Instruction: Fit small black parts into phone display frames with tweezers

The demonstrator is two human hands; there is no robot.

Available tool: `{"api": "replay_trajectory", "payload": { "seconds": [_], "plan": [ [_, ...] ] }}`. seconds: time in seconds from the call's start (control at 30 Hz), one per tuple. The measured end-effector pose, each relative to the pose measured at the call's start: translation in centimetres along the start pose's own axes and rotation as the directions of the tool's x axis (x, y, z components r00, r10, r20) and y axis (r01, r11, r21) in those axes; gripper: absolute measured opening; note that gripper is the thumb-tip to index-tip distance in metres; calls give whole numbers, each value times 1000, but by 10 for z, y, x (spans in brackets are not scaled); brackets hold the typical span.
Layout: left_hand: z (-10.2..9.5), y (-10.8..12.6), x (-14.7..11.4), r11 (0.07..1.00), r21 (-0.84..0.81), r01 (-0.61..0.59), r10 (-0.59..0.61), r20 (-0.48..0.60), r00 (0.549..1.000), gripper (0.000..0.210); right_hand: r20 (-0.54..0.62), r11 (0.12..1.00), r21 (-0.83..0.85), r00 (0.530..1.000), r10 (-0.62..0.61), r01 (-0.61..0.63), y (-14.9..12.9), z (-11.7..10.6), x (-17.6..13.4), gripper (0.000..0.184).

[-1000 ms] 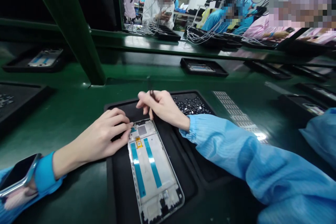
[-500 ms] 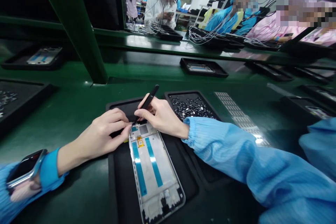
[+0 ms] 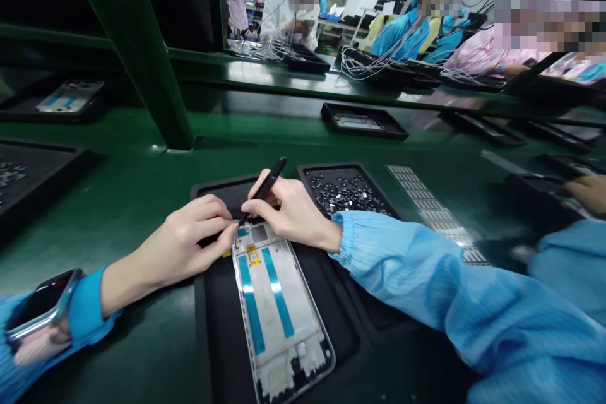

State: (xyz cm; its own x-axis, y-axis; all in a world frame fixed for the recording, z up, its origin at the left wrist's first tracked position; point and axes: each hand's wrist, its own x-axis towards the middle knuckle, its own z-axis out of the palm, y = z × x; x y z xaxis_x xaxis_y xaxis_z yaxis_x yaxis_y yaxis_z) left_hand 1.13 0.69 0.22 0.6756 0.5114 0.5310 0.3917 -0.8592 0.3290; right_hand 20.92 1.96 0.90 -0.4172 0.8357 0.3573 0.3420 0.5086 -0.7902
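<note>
A silver phone frame [image 3: 293, 290] with two blue strips lies tilted in a black tray [image 3: 206, 328]. At its upper left corner, my left hand [image 3: 194, 233] is closed, thumb and fingertips pinching the edge. Black tweezers [image 3: 271, 180] are gripped in my right hand [image 3: 288, 208], their tip pointing down at the frame's top end. Whatever lies under the tip is too small and partly covered by my fingers. Just below sits a small orange flex piece [image 3: 254, 256] on the frame.
Behind my right wrist is a tray of small black parts [image 3: 341, 192]. A strip of small labels or pieces [image 3: 426, 202] lies to its right. More trays with phone frames [image 3: 362, 121] stand on the green line. A green post [image 3: 137, 57] rises at left. A co-worker's hand [image 3: 587, 192] is at right.
The trays on the far line have shifted slightly left. A co-worker's hand has come in over the tray at right. My hands have barely moved.
</note>
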Motion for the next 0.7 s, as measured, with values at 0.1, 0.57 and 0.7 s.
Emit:
{"api": "replay_trajectory", "payload": {
  "seconds": [0.1,0.57,0.7],
  "plan": [
    [0,1,0,1000,-2,3,-3,6,1000,20,22,990,-64,992,-122,123,1,0,-1,14],
    [0,1,2,1000,-18,-8,8,-11,1000,21,-49,990,-68,991,-125,121,3,3,-1,13],
    [-6,5,11,998,27,-50,51,-43,998,24,-16,968,-121,975,-222,218,-5,3,3,14]
  ]
}}
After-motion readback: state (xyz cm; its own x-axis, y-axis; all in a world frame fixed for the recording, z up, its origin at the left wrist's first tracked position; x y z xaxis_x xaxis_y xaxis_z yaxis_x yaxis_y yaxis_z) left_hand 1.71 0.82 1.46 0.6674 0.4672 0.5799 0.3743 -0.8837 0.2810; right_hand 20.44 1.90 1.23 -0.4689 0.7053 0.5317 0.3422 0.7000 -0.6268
